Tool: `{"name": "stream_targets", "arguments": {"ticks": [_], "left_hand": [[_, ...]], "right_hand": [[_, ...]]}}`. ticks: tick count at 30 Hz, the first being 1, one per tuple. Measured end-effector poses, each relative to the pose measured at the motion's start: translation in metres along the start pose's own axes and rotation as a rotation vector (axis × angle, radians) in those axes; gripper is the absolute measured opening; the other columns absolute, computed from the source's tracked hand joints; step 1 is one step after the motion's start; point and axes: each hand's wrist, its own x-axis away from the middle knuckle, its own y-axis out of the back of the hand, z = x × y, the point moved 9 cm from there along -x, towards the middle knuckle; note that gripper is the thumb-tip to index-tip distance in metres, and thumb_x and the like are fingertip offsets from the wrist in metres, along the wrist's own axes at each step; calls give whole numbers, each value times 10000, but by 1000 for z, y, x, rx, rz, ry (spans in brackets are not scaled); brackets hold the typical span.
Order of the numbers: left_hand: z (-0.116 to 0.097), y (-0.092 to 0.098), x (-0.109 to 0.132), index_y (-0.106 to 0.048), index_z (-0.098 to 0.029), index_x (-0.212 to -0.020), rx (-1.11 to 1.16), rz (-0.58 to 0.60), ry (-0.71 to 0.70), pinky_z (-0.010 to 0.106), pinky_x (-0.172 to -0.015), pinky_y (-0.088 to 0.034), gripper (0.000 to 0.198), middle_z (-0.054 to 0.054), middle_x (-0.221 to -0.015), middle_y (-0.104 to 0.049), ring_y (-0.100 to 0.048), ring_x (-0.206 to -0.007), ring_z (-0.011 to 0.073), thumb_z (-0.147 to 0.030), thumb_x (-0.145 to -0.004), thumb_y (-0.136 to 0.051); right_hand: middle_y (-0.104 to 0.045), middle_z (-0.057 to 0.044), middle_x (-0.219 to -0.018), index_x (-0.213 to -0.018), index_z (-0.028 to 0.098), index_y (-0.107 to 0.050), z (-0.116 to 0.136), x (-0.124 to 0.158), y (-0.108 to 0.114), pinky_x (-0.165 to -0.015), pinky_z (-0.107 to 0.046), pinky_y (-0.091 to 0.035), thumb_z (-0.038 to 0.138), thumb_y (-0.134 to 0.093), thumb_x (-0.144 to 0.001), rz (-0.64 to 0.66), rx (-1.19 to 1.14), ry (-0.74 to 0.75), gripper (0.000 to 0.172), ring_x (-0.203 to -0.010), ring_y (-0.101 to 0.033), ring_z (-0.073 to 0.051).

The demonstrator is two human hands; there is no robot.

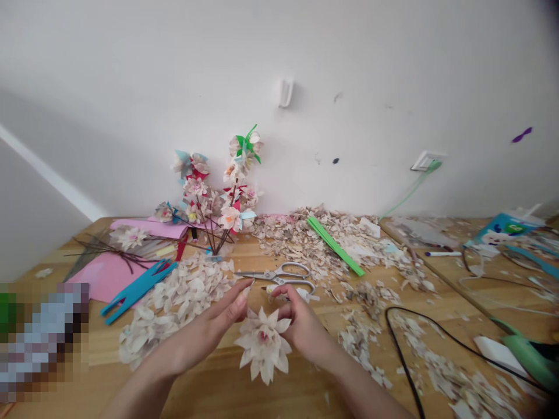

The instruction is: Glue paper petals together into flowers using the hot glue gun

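A cream-white flower made of pointed petals (264, 344), pinkish at its centre, is held facing me above the table. My right hand (301, 326) is closed at its back edge, with the index finger and thumb curled; the exact grip is partly hidden behind the petals. Left of the flower, my left hand (229, 311) pinches a small pale petal (250, 286) between thumb and fingers. Just beyond both hands lie grey-handled scissors (279, 272). A small white object (305, 294) is partly covered by my right hand. Loose petals (192, 291) lie heaped beside my left hand.
Finished flowers on twigs (213, 203) stand against the wall. Blue strips (137, 291) and pink sheets (107, 276) lie left. Green strips (335, 245) rest on petal scraps (288, 238). A black cable (399, 343) and a green tool (528, 355) are at right.
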Motion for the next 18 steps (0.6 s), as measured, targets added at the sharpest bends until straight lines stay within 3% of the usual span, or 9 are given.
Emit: {"name": "stream_targets", "arguments": {"ticks": [8,13,16,18], "left_hand": [[-6,-1,0,-300,-244,-1390,-85,-35,4,513,-1094,-60,647,87,-1362,-483,-231,-1351,271,-556,-827,-363],[-9,5,4,-312,-302,-1379,-64,-106,23,491,-1096,-95,633,42,-1454,-352,-184,-1369,259,-568,-809,-386],[-1,10,4,-246,-319,-1398,-27,-152,73,525,-1079,-125,661,65,-1329,-523,-325,-1315,271,-577,-806,-388],[-2,14,3,-267,-285,-1397,-21,-200,14,544,-1058,-179,660,84,-1158,-650,-442,-1238,281,-564,-812,-395]], "right_hand": [[-562,90,-575,-928,249,-383,8,5,-12,-427,-176,-328,166,-716,-615,82,-5,-70,465,-507,-525,-110],[-599,75,-618,-937,253,-370,8,4,-9,-447,-188,-361,200,-715,-631,25,-47,-29,465,-528,-556,-119],[-614,75,-629,-939,260,-358,4,1,-2,-462,-197,-380,205,-719,-637,-42,-84,17,473,-525,-572,-122],[-609,82,-616,-932,261,-357,3,0,1,-466,-197,-384,189,-732,-623,-61,-98,27,491,-517,-569,-119]]}}
